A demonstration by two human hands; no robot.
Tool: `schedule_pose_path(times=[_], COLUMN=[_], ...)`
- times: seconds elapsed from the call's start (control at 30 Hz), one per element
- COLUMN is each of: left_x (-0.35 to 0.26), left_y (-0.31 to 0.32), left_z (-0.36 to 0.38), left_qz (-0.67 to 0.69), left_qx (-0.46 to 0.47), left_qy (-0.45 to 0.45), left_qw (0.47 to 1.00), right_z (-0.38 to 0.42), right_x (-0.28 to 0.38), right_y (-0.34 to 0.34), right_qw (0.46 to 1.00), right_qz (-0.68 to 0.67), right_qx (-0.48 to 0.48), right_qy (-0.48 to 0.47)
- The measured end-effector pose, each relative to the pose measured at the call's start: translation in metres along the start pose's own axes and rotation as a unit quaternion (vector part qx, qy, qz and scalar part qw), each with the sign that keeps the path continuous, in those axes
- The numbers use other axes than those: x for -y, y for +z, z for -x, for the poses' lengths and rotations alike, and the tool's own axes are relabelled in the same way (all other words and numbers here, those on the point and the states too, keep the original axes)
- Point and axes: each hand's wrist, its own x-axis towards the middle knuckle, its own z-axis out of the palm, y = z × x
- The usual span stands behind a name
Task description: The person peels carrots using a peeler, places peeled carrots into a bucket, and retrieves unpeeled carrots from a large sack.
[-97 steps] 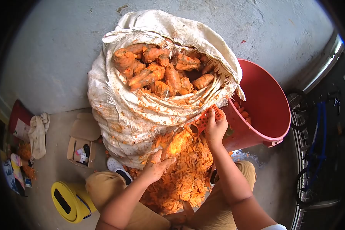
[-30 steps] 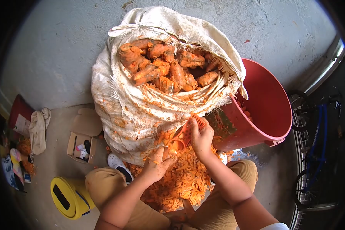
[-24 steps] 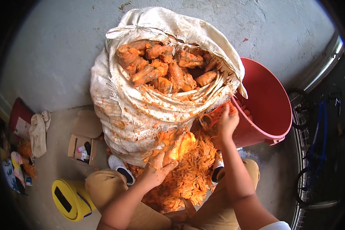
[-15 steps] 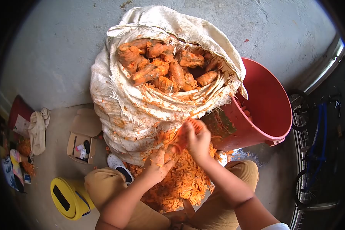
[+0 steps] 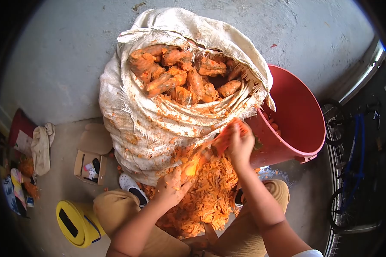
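Observation:
My left hand [image 5: 170,187] is closed around the lower end of a carrot [image 5: 191,166], tilted up and to the right with its pale orange flesh partly bared. My right hand [image 5: 241,144] grips a red peeler [image 5: 225,138], smeared by motion, just beyond the carrot's upper end; its blade cannot be made out. Below both hands lies a heap of orange peelings [image 5: 206,197], between my legs. A white woven sack [image 5: 137,132] stands in front of me, its mouth folded open on many dirty carrots [image 5: 196,83].
A large red bin [image 5: 294,107] with a few carrots inside leans by the sack's right side. To the left are a yellow bucket [image 5: 88,227] and an open cardboard box [image 5: 85,160] of small items. A bicycle [image 5: 351,171] stands at the far right, and a grey wall [image 5: 64,64] rises behind.
My right hand with the peeler has moved up and to the right, away from my left hand. More of the carrot's bright flesh now shows; my left hand has barely shifted.

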Motion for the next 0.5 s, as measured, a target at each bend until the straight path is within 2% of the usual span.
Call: schedule_pose_path(times=[0.07, 0.13, 0.17, 0.27, 0.33, 0.37, 0.4, 0.47, 0.5], left_x=[0.002, 0.007, 0.008, 0.003, -0.010, -0.013, -0.010, -0.003, -0.001], left_y=[0.004, 0.012, 0.015, 0.008, -0.002, -0.005, -0.003, 0.001, 0.000], left_z=[0.000, 0.000, 0.001, 0.002, 0.002, 0.001, 0.003, 0.006, 0.006], left_qz=[-0.005, 0.004, 0.009, 0.076, 0.029, 0.005, 0.013, 0.029, 0.023], left_qx=[-0.012, -0.052, -0.072, 0.031, 0.062, 0.078, 0.058, 0.017, 0.024], left_qy=[0.028, 0.046, 0.056, -0.071, -0.080, -0.084, -0.065, -0.028, -0.039], left_qw=[1.000, 0.998, 0.996, 0.994, 0.994, 0.993, 0.996, 0.999, 0.999], right_z=[0.027, 0.040, 0.038, 0.022, 0.001, -0.018, -0.027, -0.041, -0.039], right_x=[0.007, -0.022, -0.030, -0.029, -0.012, -0.043, -0.044, -0.043, -0.045], right_y=[0.013, 0.020, 0.022, 0.014, 0.002, -0.008, -0.020, -0.031, -0.029], right_qw=[0.994, 0.968, 0.977, 0.979, 0.990, 0.964, 0.972, 0.971, 0.977], right_qz=[0.026, 0.210, 0.169, 0.170, 0.129, 0.193, 0.192, 0.166, 0.144], right_qx=[0.093, 0.043, 0.042, 0.028, -0.039, -0.119, -0.090, -0.155, -0.141], right_qy=[0.050, -0.128, -0.127, -0.109, -0.037, -0.141, -0.097, -0.070, -0.075])
